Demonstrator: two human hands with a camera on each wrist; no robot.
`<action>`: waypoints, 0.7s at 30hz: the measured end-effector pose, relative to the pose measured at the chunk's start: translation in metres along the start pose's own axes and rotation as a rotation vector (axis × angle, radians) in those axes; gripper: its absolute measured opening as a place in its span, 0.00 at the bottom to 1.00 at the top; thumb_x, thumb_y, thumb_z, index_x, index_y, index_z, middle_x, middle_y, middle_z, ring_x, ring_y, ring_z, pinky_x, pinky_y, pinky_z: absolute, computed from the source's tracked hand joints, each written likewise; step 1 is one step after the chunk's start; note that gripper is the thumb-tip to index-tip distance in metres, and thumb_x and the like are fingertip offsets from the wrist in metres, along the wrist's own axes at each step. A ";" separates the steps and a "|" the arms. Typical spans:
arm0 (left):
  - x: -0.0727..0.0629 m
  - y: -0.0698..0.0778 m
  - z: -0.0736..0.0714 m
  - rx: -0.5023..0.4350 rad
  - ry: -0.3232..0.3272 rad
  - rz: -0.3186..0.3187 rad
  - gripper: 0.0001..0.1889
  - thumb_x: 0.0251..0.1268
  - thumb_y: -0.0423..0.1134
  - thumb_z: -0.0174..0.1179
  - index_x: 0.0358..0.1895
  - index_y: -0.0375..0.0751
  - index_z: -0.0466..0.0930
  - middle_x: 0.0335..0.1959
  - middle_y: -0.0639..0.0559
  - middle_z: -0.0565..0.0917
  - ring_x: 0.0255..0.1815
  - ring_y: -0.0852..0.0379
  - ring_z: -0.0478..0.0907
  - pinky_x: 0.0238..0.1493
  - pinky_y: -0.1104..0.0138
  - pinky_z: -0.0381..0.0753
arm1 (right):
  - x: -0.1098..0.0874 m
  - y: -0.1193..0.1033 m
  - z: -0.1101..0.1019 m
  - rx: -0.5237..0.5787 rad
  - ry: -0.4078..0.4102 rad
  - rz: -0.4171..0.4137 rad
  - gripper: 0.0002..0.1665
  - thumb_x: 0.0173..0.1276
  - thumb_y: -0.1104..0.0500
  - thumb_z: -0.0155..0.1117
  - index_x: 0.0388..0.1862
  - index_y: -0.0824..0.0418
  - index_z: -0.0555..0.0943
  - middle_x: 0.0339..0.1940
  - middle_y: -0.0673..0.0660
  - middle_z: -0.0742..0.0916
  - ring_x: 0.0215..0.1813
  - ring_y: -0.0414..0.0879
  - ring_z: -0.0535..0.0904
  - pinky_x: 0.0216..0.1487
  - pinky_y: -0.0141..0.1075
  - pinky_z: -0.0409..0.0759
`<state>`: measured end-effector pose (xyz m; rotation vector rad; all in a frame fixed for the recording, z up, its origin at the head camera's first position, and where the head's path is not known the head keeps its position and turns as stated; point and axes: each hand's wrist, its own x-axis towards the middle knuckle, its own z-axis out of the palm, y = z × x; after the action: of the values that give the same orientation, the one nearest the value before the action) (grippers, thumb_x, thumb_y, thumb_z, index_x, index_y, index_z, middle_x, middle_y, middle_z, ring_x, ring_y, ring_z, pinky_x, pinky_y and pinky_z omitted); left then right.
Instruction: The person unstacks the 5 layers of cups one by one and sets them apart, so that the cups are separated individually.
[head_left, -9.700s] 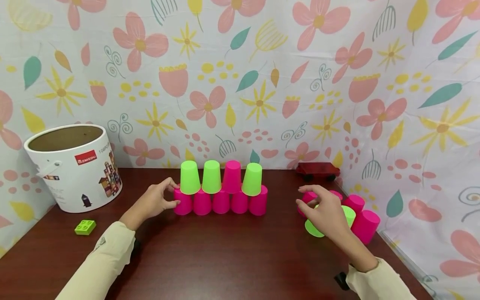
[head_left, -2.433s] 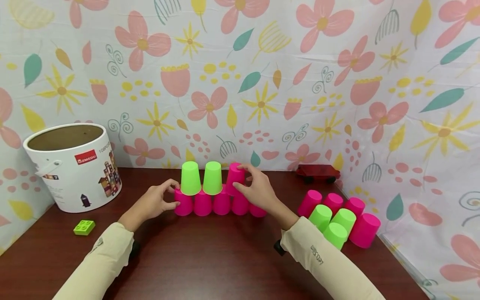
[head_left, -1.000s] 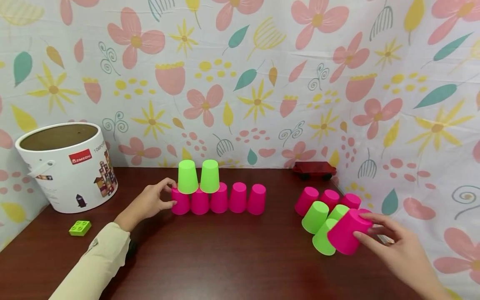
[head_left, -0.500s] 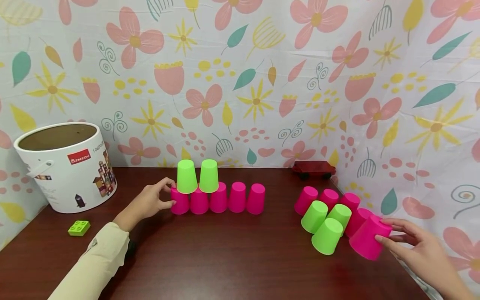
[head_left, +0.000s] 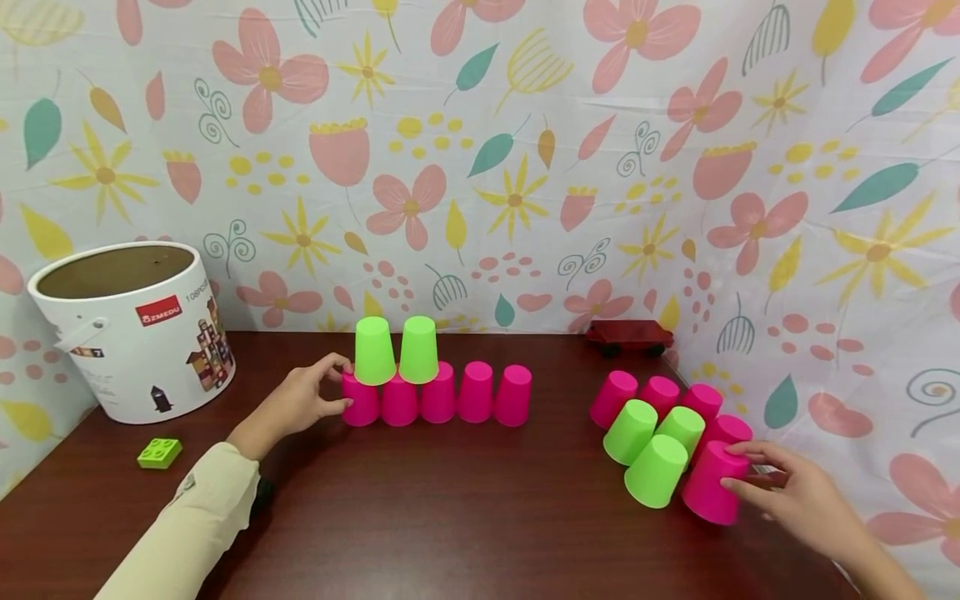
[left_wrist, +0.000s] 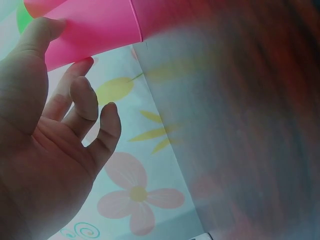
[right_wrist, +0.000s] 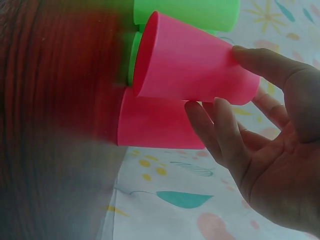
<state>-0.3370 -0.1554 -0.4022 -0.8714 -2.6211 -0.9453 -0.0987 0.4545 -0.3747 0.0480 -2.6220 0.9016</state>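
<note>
Five upside-down pink cups (head_left: 476,392) form a row on the table. Two green cups (head_left: 373,351) stand upside down on the left part of that row. My left hand (head_left: 298,404) pinches the leftmost pink cup (head_left: 362,402), whose pink wall (left_wrist: 95,32) lies between thumb and fingers in the left wrist view. At the right, my right hand (head_left: 798,496) holds another pink cup (head_left: 711,483) near its base, tilted. In the right wrist view, this pink cup (right_wrist: 195,65) has the thumb on one side and fingers on the other.
Beside the held cup stand three green cups (head_left: 655,472) and several pink cups (head_left: 612,400), all upside down. A white bucket (head_left: 135,350) occupies the left, with a green toy brick (head_left: 159,453) before it. A red toy cart (head_left: 630,336) sits at the back right, near the patterned cloth.
A green cup and then a pink cup have left the upper row. My right hand has carried the pink cup to the right-hand group. My left hand stays at the leftmost cup.
</note>
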 end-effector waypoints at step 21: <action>-0.001 0.003 -0.001 -0.025 -0.018 -0.019 0.25 0.52 0.32 0.74 0.50 0.47 0.70 0.41 0.44 0.85 0.33 0.47 0.79 0.34 0.61 0.73 | 0.009 0.004 0.009 0.000 -0.052 0.074 0.30 0.56 0.59 0.78 0.54 0.66 0.75 0.42 0.49 0.83 0.37 0.32 0.81 0.25 0.40 0.82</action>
<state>-0.3347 -0.1551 -0.4001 -0.8667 -2.6422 -0.9811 -0.1104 0.4530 -0.3806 -0.0258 -2.6880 0.9374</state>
